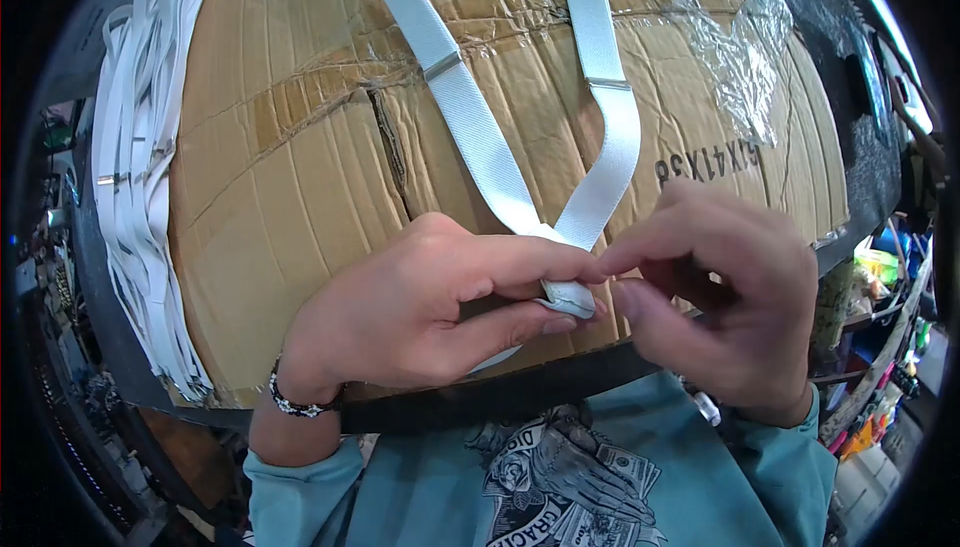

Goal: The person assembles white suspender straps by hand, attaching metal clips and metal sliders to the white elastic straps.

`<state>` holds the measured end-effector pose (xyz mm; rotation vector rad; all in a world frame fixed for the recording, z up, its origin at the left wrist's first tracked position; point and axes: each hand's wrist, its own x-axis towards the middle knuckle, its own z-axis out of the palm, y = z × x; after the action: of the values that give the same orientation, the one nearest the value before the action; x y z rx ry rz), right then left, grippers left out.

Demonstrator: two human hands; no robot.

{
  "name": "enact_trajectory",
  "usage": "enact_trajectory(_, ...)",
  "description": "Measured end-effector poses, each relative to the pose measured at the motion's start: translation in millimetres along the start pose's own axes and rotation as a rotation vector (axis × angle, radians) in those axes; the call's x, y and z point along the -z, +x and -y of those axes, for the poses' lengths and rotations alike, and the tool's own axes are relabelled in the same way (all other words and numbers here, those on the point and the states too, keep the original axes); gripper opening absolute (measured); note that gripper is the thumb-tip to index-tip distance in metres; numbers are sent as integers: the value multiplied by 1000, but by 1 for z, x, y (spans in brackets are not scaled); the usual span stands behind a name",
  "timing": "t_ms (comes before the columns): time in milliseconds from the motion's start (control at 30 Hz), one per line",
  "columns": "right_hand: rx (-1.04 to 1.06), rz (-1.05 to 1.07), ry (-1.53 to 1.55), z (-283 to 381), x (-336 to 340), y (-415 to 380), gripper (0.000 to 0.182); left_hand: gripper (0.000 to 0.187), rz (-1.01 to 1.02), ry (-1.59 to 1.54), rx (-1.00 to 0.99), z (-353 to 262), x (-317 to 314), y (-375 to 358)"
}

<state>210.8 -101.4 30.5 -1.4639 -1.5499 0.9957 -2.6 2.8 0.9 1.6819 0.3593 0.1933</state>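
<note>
- While a stack of white straps (135,177) hangs over the bench's left edge, a flattened cardboard sheet (300,197) covers the bench top.
- Left hand (400,312), wearing a beaded bracelet (292,402), pinches the folded end (568,297) of the white elastic strap (480,137) between thumb and forefinger.
- From that pinch, the strap's two legs run up and away across the cardboard, each carrying a metal slider (442,67).
- Right hand (730,297) meets the fold from the right, fingers pressed together at its edge; both hands are equally near.
</note>
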Motion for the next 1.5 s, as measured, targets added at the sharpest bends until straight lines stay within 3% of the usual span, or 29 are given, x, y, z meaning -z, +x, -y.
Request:
enact_trajectory(67, 112, -32, -254, 5, -4, -1, 23, 37, -19, 7, -32, 4, -3, -1)
enact_trajectory(267, 227, 26, -504, 14, -1, -5, 25, 36, -44, 33, -36, 5, -10, 1)
enact_trajectory(767, 294, 103, -702, 20, -2, -3, 23, 38, -98, 115, -96, 7, -15, 2)
enact_trajectory(1000, 441, 148, -876, 29, -10, 3, 24, 31, -120, 140, -48, 2, -19, 4)
enact_trajectory(1200, 544, -50, -797, 24, -13, -3, 21, 29, -126, 86, -42, 1, -18, 4)
enact_trajectory(1300, 364, -262, -613, 16, 2, -12, 13, 30, -95, -21, -35, 6, -15, 4)
enact_trajectory(1400, -32, -500, -327, 14, 10, -17, 6, 31, -97, -55, -80, 10, -12, 2)
enact_trajectory(1500, -232, -478, -108, 2, 24, -22, 3, 31, -82, -43, -43, 8, -9, 2)
